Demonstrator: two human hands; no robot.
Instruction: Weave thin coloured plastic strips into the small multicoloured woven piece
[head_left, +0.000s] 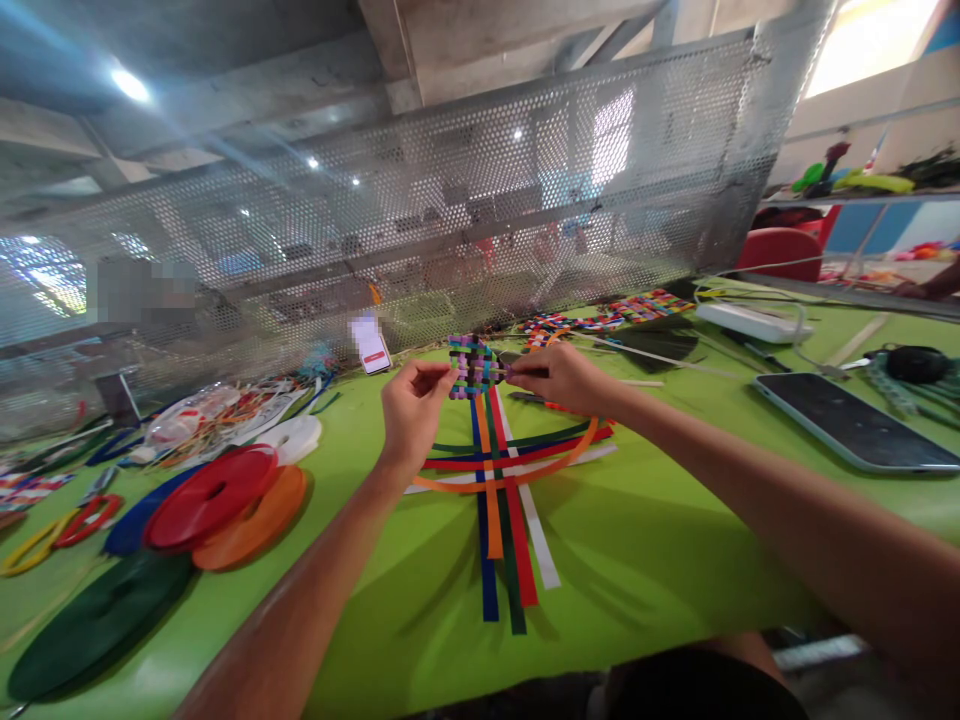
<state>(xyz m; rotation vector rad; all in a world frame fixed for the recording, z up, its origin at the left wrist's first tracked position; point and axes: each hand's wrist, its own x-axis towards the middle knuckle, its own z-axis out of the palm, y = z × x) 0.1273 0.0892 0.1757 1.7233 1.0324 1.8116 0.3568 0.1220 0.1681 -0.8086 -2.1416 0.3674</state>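
Observation:
My left hand (411, 405) pinches the left edge of a small woven piece (471, 366) of purple, black, green and blue strips, raised above the table. At its right edge my right hand (551, 377) is closed, thumb and fingers together, where strip ends reach the fingertips. Something dark beside those fingertips is too small to make out. Below both hands lie crossed flat strips: blue (489, 590), orange (493, 525), green (516, 605), red (527, 580) and white (547, 565), interlaced with several curved crosswise strips. The far end of this weave is hidden behind the held piece.
Rolls of red (244, 480), orange (285, 525), blue, white and green (97, 625) strip lie left, near scissors (90, 520). A phone (855, 420) lies right, by a white power strip (754, 322). Another lit phone (370, 343) leans against the mesh panel (465, 200).

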